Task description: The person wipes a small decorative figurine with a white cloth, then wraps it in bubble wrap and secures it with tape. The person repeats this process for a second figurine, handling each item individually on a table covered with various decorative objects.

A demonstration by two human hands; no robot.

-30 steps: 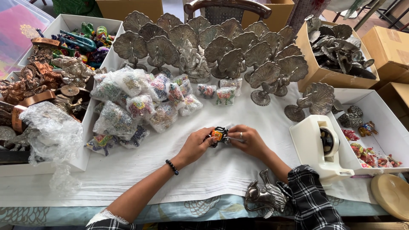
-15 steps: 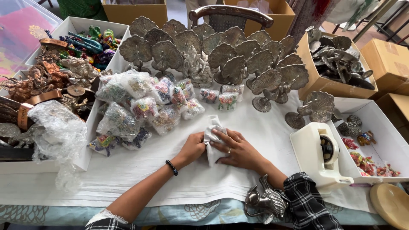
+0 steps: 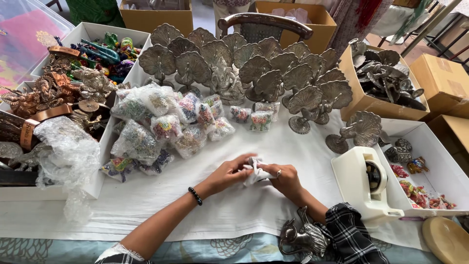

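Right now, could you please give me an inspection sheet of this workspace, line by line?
Surface: table under white sheet.
Job's things: small white wrapped bundle on the sheet.
Clutter: bubble-wrapped packets; silver peacock figures; white tape dispenser; metal bird figure; loose bubble wrap.
Grippers: left hand and right hand both grip the bundle.
Cables: nothing seen.
Surroundings: white trays, cardboard boxes, wooden chair.

Matt white wrapping sheet point(image 3: 254, 171) looks soft and crumpled; peacock figures point(image 3: 273, 73) are dull grey metal; tape dispenser point(image 3: 361, 183) is glossy plastic
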